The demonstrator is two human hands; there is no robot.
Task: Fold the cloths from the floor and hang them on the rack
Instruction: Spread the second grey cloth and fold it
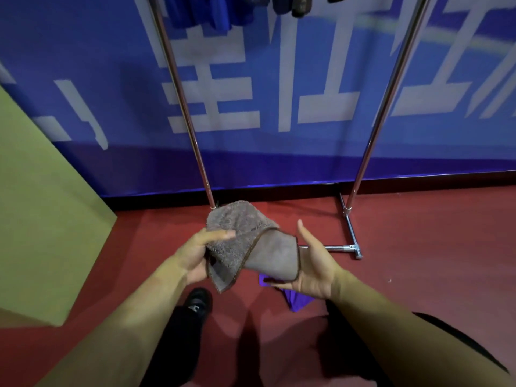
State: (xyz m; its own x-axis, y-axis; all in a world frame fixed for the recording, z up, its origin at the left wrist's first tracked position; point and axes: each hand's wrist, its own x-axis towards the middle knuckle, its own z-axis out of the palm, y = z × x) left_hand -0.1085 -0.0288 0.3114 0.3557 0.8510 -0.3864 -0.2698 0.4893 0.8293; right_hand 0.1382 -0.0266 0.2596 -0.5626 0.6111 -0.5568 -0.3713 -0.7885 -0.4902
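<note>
we hold a brown cloth (248,244) between both hands above the red floor (418,261), in front of the metal rack (388,90). our left hand (192,255) grasps the cloth's fluffy left part, thumb curled over its top face and fingers hidden beneath it. our right hand (312,263) stands edge-up with fingers straight and released, the palm touching the cloth's smooth folded right side; whether its lower fingertips pinch the hem we cannot tell. one dark-trimmed corner hangs down just below the left fingers. a purple cloth (293,298) lies on the floor just under the right fingers. beyond the fingertips, the rack's poles rise before a blue banner (279,79), with blue and dark cloths (201,12) hanging at the top.
</note>
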